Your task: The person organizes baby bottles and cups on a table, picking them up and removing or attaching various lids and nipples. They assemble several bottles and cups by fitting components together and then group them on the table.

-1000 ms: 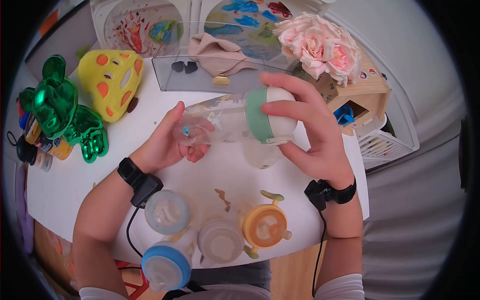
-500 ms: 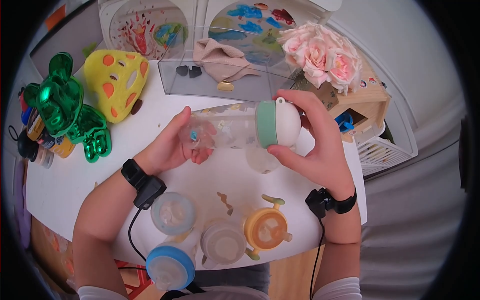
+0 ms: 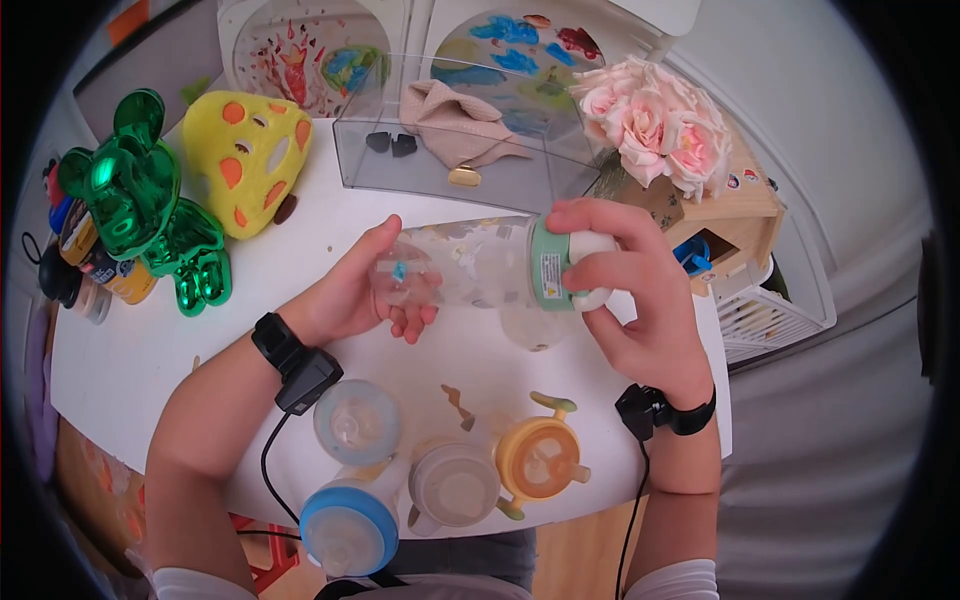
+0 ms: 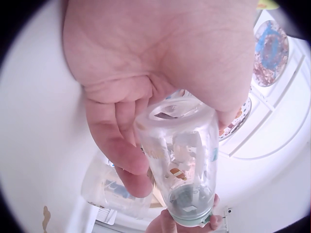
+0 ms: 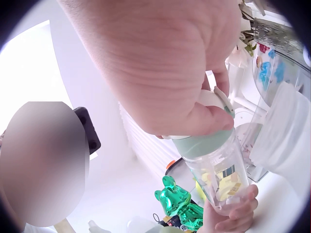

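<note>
A clear baby bottle [image 3: 470, 265] with small printed figures lies sideways between both hands, above the white table. At its base, my left hand [image 3: 355, 285] holds it, the thumb along the upper side and the fingers curled below. My right hand [image 3: 650, 310] grips the other end, fingers and thumb around the green collar [image 3: 549, 265] and the white cap [image 3: 597, 243]. A small label faces up on the collar. In the right wrist view, the right thumb presses close over the collar [image 5: 204, 145]. Behind the held bottle stands another clear bottle [image 3: 533, 328].
Near the front edge stand a blue-ringed bottle [image 3: 348, 530], a pale-topped bottle [image 3: 357, 422], a grey-topped one [image 3: 455, 485] and an orange two-handled cup [image 3: 540, 457]. Behind are a green bear figure [image 3: 130, 205], yellow plush [image 3: 245, 165], clear box [image 3: 400, 165] and pink roses [image 3: 660, 130].
The green collar and cap have turned: the cap's loop has gone from sight and a label now shows. My right fingers have shifted around the cap. My left hand keeps its hold.
</note>
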The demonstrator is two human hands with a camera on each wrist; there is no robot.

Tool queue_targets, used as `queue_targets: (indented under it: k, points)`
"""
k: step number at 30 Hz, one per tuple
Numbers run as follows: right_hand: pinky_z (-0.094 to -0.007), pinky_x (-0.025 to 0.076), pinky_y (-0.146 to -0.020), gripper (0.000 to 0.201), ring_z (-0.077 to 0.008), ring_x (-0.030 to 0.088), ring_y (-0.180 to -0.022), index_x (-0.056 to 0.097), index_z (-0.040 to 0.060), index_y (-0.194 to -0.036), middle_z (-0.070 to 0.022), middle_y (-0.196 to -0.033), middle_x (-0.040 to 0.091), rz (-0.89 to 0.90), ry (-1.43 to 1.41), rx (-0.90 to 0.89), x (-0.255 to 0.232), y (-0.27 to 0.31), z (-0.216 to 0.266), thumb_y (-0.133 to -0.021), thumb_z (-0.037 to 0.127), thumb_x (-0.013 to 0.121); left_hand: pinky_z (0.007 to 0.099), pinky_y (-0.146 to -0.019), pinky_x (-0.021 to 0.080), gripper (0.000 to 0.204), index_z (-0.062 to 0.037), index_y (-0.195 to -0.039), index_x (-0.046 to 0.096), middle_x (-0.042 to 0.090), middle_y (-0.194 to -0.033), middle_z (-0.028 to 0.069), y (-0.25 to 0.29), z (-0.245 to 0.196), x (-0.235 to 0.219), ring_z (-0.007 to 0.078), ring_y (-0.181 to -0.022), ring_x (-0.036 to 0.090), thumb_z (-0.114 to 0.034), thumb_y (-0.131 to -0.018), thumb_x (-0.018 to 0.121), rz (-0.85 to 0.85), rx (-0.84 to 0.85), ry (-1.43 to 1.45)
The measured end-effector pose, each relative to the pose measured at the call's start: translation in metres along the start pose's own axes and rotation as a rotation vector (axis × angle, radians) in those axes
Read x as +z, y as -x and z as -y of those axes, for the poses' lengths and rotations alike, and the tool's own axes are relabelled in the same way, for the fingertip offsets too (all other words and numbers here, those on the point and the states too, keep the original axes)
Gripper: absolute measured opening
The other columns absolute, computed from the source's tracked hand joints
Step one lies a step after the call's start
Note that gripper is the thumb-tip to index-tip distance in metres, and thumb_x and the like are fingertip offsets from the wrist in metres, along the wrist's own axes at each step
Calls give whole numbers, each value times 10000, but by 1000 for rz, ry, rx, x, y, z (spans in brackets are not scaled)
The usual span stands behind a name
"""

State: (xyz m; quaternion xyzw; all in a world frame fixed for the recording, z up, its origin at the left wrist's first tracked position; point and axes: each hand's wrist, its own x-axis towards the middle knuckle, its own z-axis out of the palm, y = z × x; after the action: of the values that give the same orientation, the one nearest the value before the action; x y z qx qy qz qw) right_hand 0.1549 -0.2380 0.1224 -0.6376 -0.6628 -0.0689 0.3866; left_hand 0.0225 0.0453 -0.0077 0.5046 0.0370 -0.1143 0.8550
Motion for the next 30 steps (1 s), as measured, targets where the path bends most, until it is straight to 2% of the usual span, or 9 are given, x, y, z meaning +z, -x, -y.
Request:
queue_targets:
  k: [8, 9, 14, 17, 19, 20, 22, 25, 30]
  points:
    - [-499, 542, -996, 397, -402, 643, -1204, 692, 100, -1069, -122, -1288, 691, 19, 163, -242, -3, -3, -8, -752, -138, 681, 340, -572, 550, 880, -18, -1232, 654, 765, -920, 234, -2, 0, -2, 352, -691, 755, -802, -1041, 302, 92, 13, -30]
    - [-504, 543, -994, 403, -405, 643, -1204, 693, 102, -1068, -126, -1286, 691, 15, 166, -255, -2, -2, -9, -745, -137, 685, 336, -618, 560, 887, -20, -1269, 642, 762, -1009, 227, -1, -1, 0, 346, -774, 760, -813, -1033, 322, 90, 15, -22]
    - [-472, 547, -989, 454, -393, 647, -1201, 693, 98, -1072, -134, -1302, 683, -12, 144, -120, -2, 1, -7, -714, -179, 665, 322, -785, 572, 915, -51, -1438, 569, 706, -1279, 180, 0, 3, 6, 318, -1055, 725, -839, -993, 429, -31, 112, 14]
    - [-432, 553, -974, 486, -374, 650, -1198, 695, 94, -1077, -133, -1315, 678, -55, 95, -33, -1, 1, -7, -701, -209, 638, 332, -870, 559, 902, -106, -1588, 430, 654, -1373, 145, -1, 7, -8, 294, -1154, 673, -778, -996, 531, 75, 112, -3]
    - [-411, 556, -965, 498, -363, 650, -1198, 697, 93, -1080, -132, -1320, 677, -74, 78, -2, -3, 0, -5, -699, -220, 623, 380, -951, 563, 713, -138, -1637, 301, 576, -1464, 195, -5, 8, -8, 286, -1222, 653, -402, -1080, 661, 327, 249, 185]
    - [-400, 558, -952, 499, -355, 651, -1199, 698, 93, -1086, -130, -1322, 677, -72, 99, 4, -4, 0, -4, -707, -221, 622, 380, -951, 563, 713, -138, -1637, 301, 576, -1464, 195, -4, 6, -5, 286, -1222, 653, -402, -1080, 661, 330, 250, 184]
    - [-389, 560, -940, 499, -346, 651, -1200, 699, 94, -1092, -128, -1325, 678, -70, 123, 8, -6, 0, -2, -714, -223, 620, 407, -1002, 550, 843, -165, -1674, 233, 498, -1549, 177, 1, -2, 6, 289, -1301, 610, -134, -1002, 742, 249, 262, 94]
    - [-380, 560, -921, 488, -344, 653, -1202, 699, 95, -1098, -127, -1334, 677, -45, 119, 48, -7, 0, 0, -730, -218, 629, 434, -1046, 528, 899, -164, -1675, 246, 477, -1579, 148, 6, -9, 21, 296, -1354, 576, -11, -939, 739, 135, 245, 11]
    - [-376, 561, -912, 477, -345, 657, -1219, 700, 96, -1102, -131, -1350, 675, -58, 91, 80, -7, -2, 1, -749, -216, 627, 454, -1093, 494, 748, -104, -1645, 336, 473, -1604, 131, -2, 8, -3, 283, -1371, 567, -106, -996, 709, 133, 262, 92]
